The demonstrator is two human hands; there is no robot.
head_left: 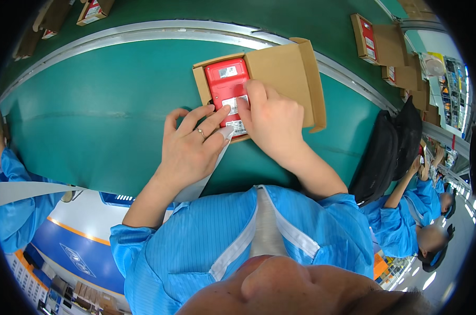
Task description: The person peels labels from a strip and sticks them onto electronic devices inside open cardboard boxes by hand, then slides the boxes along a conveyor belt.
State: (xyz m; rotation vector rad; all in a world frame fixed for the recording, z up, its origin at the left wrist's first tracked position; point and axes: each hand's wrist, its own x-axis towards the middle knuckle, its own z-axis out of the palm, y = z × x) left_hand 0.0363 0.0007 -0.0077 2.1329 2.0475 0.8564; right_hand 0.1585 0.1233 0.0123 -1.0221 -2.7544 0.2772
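A red handheld device (225, 79) with white labels lies face down in an open brown cardboard box (285, 68), whose lid is folded out to the right. My left hand (190, 147), a ring on one finger, is at the device's lower left. Its fingertips touch the device near a label, and its thumb bears on a whitish strip (209, 170) that trails down toward my body. My right hand (275, 115) is curled over the device's right side. Its thumb meets the middle label (231, 106); whatever its bent fingers may hold is hidden.
The box rests on a green work surface (101, 110) with a metal rail (159, 29) along its far side. Beyond it stand more open boxes (365, 39). A black bag (377, 157) is at the right. People in blue work at left (17, 173) and right (401, 215).
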